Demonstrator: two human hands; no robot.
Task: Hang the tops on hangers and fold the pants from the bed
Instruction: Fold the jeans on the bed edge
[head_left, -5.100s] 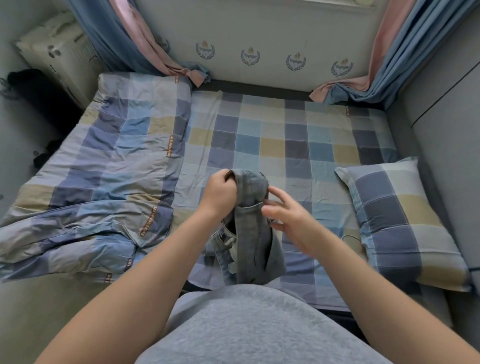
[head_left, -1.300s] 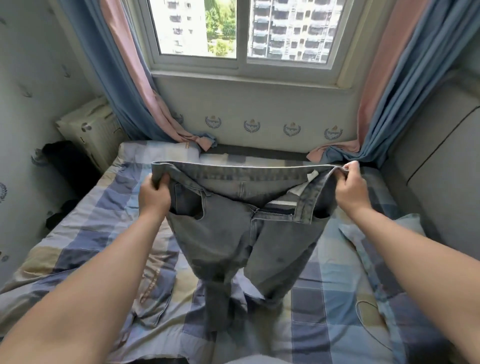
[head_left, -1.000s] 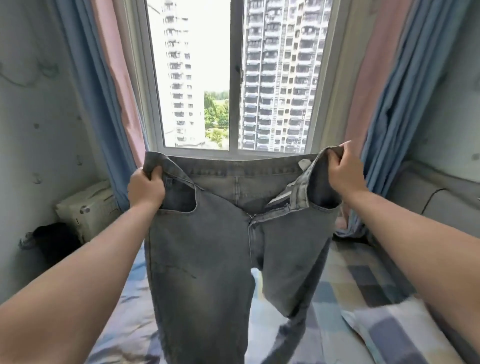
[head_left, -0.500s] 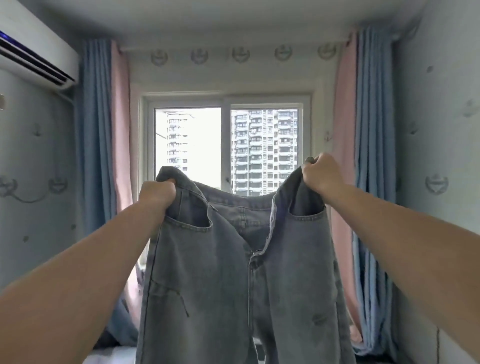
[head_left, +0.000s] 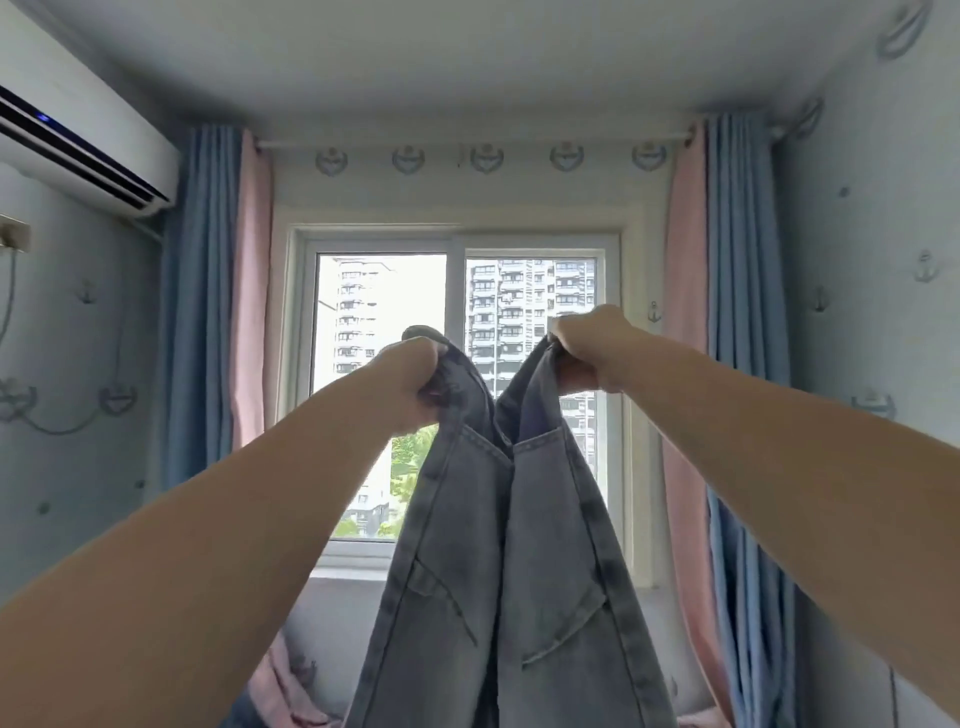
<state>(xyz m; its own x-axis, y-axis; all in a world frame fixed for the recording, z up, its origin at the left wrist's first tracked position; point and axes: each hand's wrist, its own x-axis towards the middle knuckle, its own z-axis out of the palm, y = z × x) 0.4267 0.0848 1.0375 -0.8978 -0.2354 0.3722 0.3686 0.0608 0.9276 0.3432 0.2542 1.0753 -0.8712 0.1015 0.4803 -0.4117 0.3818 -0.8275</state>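
Observation:
A pair of grey jeans (head_left: 519, 561) hangs in front of me, held up high by the waistband. My left hand (head_left: 410, 384) grips the left side of the waistband in a fist. My right hand (head_left: 587, 348) grips the right side the same way. The two hands are close together, so the two halves of the jeans hang nearly side by side, folded along the middle. The legs run down out of the bottom of the view. The bed is out of sight below.
Straight ahead is a window (head_left: 457, 395) with blue and pink curtains (head_left: 215, 312) on both sides. An air conditioner (head_left: 78, 150) is mounted high on the left wall. A wall stands close on the right.
I have lifted the jeans off the bed, raised my view from the bed to the window, and brought my two hands together, closing the spread waistband into a lengthwise fold.

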